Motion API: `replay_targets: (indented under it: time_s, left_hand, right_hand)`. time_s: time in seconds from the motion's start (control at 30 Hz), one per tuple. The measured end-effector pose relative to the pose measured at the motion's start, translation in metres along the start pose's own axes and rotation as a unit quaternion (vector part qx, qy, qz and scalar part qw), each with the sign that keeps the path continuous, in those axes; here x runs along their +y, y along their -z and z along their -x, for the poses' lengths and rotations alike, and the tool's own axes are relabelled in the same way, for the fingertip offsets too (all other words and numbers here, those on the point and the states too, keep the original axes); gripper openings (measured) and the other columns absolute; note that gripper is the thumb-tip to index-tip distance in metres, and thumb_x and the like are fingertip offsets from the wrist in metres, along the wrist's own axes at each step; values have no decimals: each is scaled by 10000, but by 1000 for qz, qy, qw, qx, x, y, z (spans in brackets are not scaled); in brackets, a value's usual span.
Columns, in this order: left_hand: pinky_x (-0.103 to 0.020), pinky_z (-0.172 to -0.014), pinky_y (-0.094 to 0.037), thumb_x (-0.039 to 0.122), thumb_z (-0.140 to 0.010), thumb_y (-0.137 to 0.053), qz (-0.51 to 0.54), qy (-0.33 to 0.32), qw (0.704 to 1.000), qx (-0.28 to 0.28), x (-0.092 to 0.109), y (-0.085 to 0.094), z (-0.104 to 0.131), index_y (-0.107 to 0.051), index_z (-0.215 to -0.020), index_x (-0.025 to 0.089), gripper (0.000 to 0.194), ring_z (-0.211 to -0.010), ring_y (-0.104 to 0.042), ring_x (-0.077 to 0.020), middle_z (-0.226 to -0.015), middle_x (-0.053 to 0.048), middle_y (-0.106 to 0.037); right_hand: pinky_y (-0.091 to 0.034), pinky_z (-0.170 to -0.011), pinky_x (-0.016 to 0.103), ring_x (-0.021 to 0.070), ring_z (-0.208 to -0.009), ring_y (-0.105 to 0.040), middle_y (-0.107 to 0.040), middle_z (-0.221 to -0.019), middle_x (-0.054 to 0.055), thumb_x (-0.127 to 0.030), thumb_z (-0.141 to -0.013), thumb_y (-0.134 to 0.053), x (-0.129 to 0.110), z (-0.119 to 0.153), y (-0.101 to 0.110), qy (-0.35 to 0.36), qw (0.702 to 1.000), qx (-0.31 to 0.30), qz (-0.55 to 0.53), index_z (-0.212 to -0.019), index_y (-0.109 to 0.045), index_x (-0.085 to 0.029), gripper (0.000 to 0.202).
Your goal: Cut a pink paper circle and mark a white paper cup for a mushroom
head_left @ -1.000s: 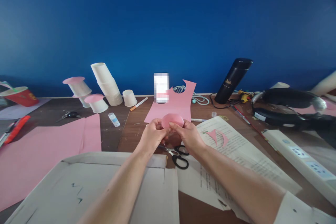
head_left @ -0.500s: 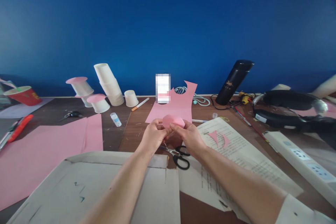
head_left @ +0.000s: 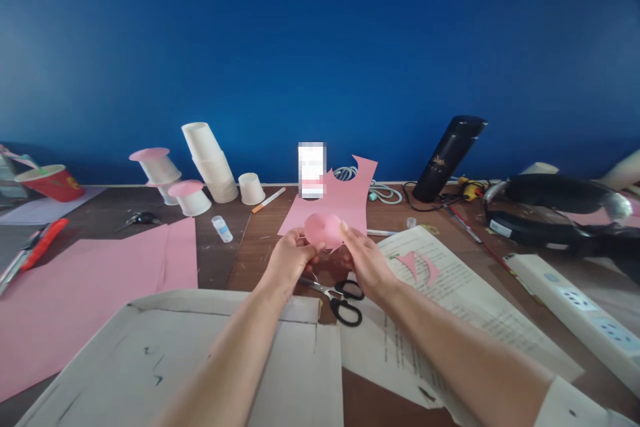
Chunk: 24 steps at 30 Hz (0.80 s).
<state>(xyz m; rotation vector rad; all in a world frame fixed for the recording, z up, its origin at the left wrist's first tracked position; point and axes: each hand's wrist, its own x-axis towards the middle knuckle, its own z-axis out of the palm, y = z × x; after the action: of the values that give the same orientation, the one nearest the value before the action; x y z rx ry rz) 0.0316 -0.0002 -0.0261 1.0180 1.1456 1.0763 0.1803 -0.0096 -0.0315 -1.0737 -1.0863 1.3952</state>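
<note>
Over brown desk (head_left: 250, 267), pink paper circle (head_left: 323, 228) held up btwn L hand (head_left: 289, 257), pinching its lower left edge, & R hand (head_left: 369, 259), gripping right side; both grips closed on it. Scissors (head_left: 332, 294) lie below; cup stack (head_left: 210, 163) back left.

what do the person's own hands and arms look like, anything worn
The left hand and right hand are ungloved, with bare wrists. The left forearm shows no sleeve; the right arm has a whitish sleeve with a small dark dot.
</note>
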Motion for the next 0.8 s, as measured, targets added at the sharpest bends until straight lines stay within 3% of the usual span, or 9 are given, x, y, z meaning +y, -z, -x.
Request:
replay_targets:
  time_s: [0.1,0.2,0.5,0.8]
  left_hand:
    - [-180,-418,-349,303,-586,-770,-22,-2,1000,-3,2,-2,2,-565,-907,157,408,-502,-516,-84,-640,26,-582]
    - [-195,-422,-368,337,-582,-769,-59,-5,998,3,4,-4,5,-576,-918,157,427,-503,-535,-105,-620,18,-591]
    - [-220,-445,-408,349,-608,-742,-119,-20,993,-3,5,-6,8,-596,-862,172,342,-495,-527,-124,-574,18,-586]
    - [-212,-433,-379,337,-566,-773,-103,-19,994,-1,8,-7,8,-578,-865,179,390,-471,-518,-118,-565,24,-597]
  right_hand:
    - [-431,-511,238,128,-528,-560,-618,-612,-6,-469,-709,-686,2,-2,-2,-13,1000,-19,-20,-802,-624,-171,318]
    - [-479,-551,279,166,-558,-614,-666,-648,14,-424,-666,-735,6,-4,-4,-30,999,-1,-34,-870,-641,-163,345]
    - [-509,-539,306,184,-530,-624,-680,-622,18,-390,-654,-745,11,-6,-3,-39,998,27,-30,-847,-670,-169,303]
    - [-500,-538,305,189,-532,-624,-678,-609,12,-381,-629,-762,8,-4,-5,-20,999,32,-14,-837,-675,-168,310]
